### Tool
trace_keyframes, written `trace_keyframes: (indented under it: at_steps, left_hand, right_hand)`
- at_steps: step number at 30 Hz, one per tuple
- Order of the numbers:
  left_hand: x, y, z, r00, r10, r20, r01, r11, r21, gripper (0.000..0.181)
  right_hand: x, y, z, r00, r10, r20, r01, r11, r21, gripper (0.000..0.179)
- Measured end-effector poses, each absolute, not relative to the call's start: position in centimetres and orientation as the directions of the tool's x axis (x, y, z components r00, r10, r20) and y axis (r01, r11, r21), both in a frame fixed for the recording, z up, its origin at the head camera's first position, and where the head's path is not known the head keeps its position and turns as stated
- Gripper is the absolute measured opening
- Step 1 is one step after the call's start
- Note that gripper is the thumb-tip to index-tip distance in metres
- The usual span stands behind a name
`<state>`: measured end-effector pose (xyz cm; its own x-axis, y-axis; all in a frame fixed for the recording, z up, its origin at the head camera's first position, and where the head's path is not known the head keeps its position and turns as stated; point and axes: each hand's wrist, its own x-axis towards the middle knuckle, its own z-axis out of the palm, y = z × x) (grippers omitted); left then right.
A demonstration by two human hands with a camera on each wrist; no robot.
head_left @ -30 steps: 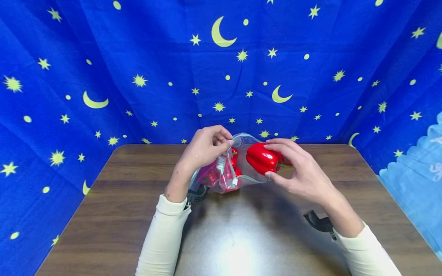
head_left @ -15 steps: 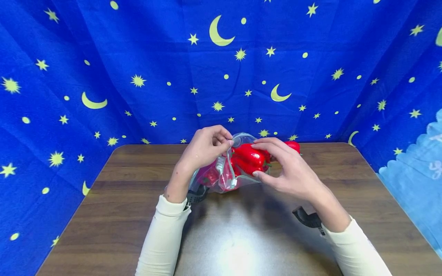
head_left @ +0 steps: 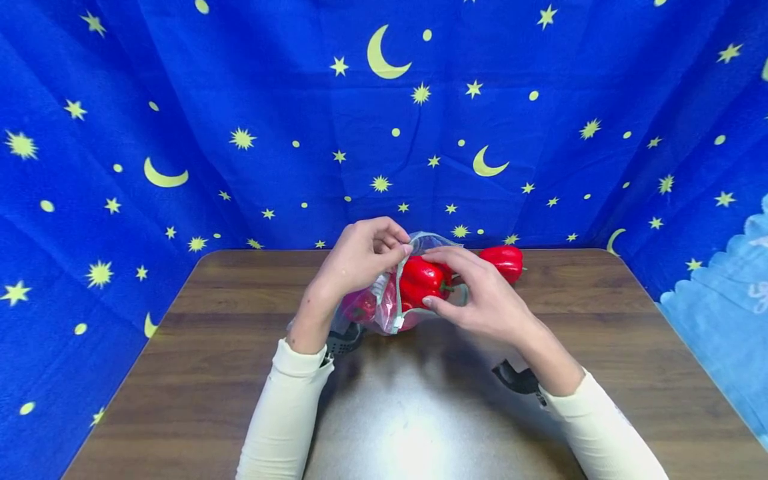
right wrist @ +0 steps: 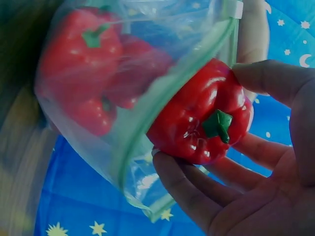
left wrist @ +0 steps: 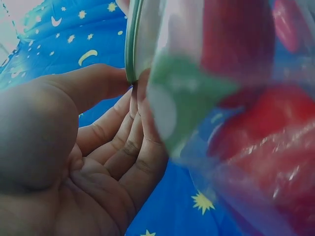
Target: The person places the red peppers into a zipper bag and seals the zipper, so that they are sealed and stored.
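Note:
My left hand [head_left: 363,260] pinches the rim of a clear zip bag [right wrist: 142,113] between thumb and fingers, holding its mouth apart. Several red bell peppers [right wrist: 83,59] show through the plastic in the right wrist view. My right hand [head_left: 489,293] grips another red bell pepper [right wrist: 206,118] by its sides, thumb on one side and fingers on the other. That pepper is partly inside the bag's mouth, its green stem facing my right palm. In the left wrist view the bag's edge [left wrist: 132,44] sits between thumb and fingertips.
One more red bell pepper [head_left: 503,263] lies on the wooden table [head_left: 210,373], behind my right hand near the back edge. A blue cloth [head_left: 300,87] with moons and stars stands behind the table and along its sides.
My right hand has moved left with the pepper, from the bag's opening further into its mouth. The pepper behind that hand has come into fuller view. My left hand has stayed nearly still.

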<state>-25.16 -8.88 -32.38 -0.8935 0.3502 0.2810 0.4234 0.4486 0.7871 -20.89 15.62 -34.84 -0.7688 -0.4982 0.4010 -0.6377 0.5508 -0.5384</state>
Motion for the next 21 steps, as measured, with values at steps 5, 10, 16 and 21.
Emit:
trace_keyframes:
  at_steps: [5, 10, 16, 21]
  left_hand:
    - [-25.0, -8.6, -32.1, -0.887, 0.362, 0.286, 0.431, 0.428, 0.794, 0.01]
    - [-25.0, -8.6, -32.0, -0.892, 0.352, 0.284, 0.423, 0.43, 0.797, 0.01]
    - [-24.9, -8.5, -32.1, -0.895, 0.362, 0.261, 0.405, 0.413, 0.816, 0.012]
    - [-24.8, -8.4, -32.1, -0.888, 0.384, 0.252, 0.401, 0.383, 0.832, 0.013]
  right_hand:
    - [-21.2, 15.2, -35.5, -0.772, -0.49, 0.405, -0.631, 0.514, -0.582, 0.06]
    - [-21.5, 14.7, -36.1, -0.797, -0.454, 0.398, -0.594, 0.473, -0.651, 0.06]
    - [-21.5, 14.3, -36.7, -0.815, -0.438, 0.38, -0.566, 0.461, -0.684, 0.063]
    - [-21.7, 13.8, -37.2, -0.818, -0.4, 0.413, -0.567, 0.447, -0.692, 0.062]
